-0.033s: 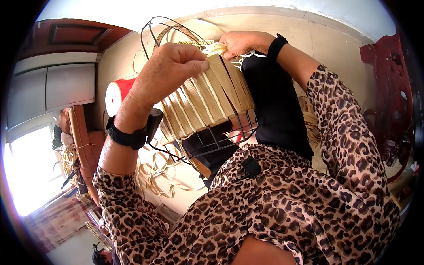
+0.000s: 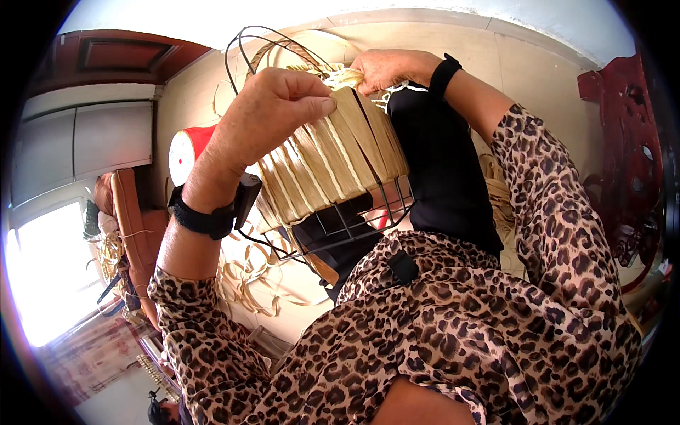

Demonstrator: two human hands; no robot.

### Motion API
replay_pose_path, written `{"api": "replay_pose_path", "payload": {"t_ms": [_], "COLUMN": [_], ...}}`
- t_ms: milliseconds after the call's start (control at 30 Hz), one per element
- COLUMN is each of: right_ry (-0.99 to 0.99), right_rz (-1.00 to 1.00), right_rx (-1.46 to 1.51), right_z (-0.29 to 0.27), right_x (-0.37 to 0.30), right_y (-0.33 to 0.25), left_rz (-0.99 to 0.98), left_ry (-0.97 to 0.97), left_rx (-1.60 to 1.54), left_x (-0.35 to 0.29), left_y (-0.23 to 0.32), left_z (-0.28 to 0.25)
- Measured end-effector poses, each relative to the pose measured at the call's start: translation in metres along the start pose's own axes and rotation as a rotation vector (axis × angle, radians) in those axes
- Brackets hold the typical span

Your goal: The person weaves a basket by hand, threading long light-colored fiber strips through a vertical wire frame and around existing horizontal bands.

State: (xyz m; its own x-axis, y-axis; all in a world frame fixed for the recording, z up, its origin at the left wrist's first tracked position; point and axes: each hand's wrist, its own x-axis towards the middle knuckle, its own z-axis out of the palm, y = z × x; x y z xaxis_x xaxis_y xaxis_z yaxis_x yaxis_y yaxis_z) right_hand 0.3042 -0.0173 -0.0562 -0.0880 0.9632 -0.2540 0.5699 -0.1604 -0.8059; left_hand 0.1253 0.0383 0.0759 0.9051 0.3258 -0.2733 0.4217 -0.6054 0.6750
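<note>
A basket point(image 2: 315, 173), with tan flat strips and pale twisted cords over a black wire frame point(image 2: 340, 230), rests tilted against my black-trousered legs. My left hand point(image 2: 283, 110) is at its upper left, thumb and forefinger closed together by the top edge. Whatever sits between those fingertips is too small to make out. On the far side, my right hand point(image 2: 389, 69) has its fingers closed at a bunch of pale straw cord point(image 2: 345, 78) along the rim; its fingertips are partly hidden. Thin black wire handles point(image 2: 244, 44) and a braided tan handle point(image 2: 294, 48) rise beyond my left hand.
Left of the basket stands a red drum-shaped thing with a white round face point(image 2: 183, 157). Loose tan strips point(image 2: 251, 273) lie on the floor below, and more strips point(image 2: 498, 191) by my right leg. Dark red carved furniture point(image 2: 623, 156) stands at right, a brown seat point(image 2: 134, 234) at left.
</note>
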Motion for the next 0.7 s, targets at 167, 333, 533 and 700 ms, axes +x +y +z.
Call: {"api": "replay_pose_path", "payload": {"t_ms": [167, 333, 533, 700], "right_ry": [0.023, 0.388, 0.386, 0.519], "right_rz": [-0.138, -0.599, -0.284, -0.293], "right_rx": [0.011, -0.452, -0.406, 0.006], "right_z": [0.000, 0.003, 0.008, 0.006], "right_x": [-0.001, 0.017, -0.002, 0.012], "right_y": [0.002, 0.023, -0.021, -0.007], "left_rz": [-0.061, -0.036, -0.138, -0.016], "left_ry": [-0.010, -0.124, -0.218, -0.174], "left_rx": [-0.061, -0.090, -0.059, 0.029], "left_x": [0.000, 0.008, 0.013, 0.016], "left_y": [-0.003, 0.000, 0.000, 0.006], "left_z": [-0.004, -0.008, -0.016, -0.010]}}
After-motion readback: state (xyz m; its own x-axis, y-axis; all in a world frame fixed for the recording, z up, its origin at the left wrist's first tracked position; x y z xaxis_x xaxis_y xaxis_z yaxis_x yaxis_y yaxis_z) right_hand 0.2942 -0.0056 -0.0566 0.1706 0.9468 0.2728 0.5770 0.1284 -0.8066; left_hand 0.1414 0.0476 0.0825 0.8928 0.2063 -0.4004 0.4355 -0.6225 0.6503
